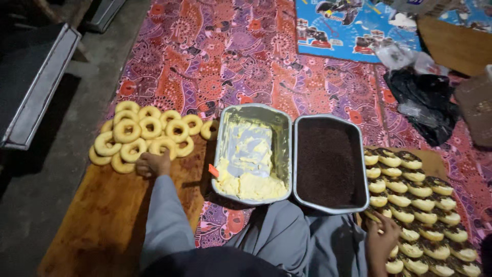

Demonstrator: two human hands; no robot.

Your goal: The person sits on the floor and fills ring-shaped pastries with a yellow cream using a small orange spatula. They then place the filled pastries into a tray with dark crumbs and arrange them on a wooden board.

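My left hand [152, 164] reaches out onto a wooden board [107, 215] and closes on a plain ring doughnut at the near edge of a pile of plain doughnuts [146, 134]. My right hand [382, 238] rests on rows of coated doughnuts [417, 205] on a second board at the right; its fingers touch one, grip unclear. Between the hands stand two metal trays: one with yellow cream [252, 154], with an orange spatula handle at its left edge, and one filled with dark chocolate sprinkles [328, 164].
A patterned red cloth [230, 56] covers the floor. A blue printed sheet [353, 25] lies at the back. Black and clear plastic bags [423, 100] sit at the right. A metal-edged frame [38, 87] lies on bare concrete at the left.
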